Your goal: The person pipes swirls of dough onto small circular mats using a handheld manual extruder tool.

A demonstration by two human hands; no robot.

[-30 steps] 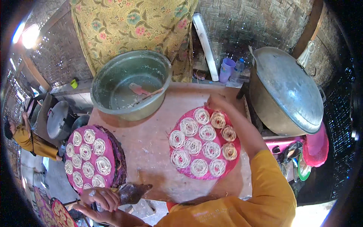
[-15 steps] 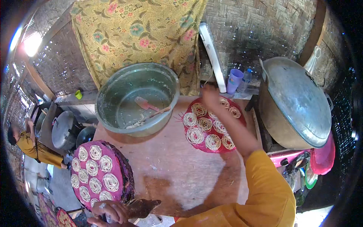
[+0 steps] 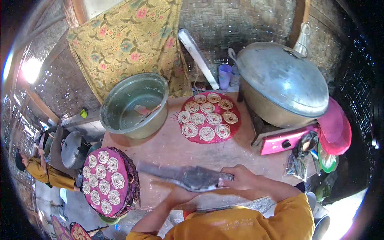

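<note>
A long dark grey-brown tool (image 3: 196, 178), its far-left end smeared by motion, lies level above the table's front edge. My right hand (image 3: 241, 178) is closed round its right end. My left hand (image 3: 180, 195) is under its middle, against it, the fingers mostly hidden behind it. Beyond my hands lies a round pink mat (image 3: 202, 120) bearing several pale coiled nests of thin strands (image 3: 207, 134). To the left, a second pink mat (image 3: 107, 195) with similar nests tops a thick, dark-edged round stack (image 3: 131, 176).
A big green basin (image 3: 160, 116) with a pink-bladed spatula (image 3: 142, 110) stands at the back left of the table (image 3: 160, 150). At right, a large lidded pot (image 3: 276, 100) sits on a pink stove (image 3: 280, 142). A person in yellow (image 3: 44, 172) is at far left.
My right hand has come back from the far mat to the tool's right end. My left hand has brought the tool rightward from beside the left stack. The view has shifted right.
</note>
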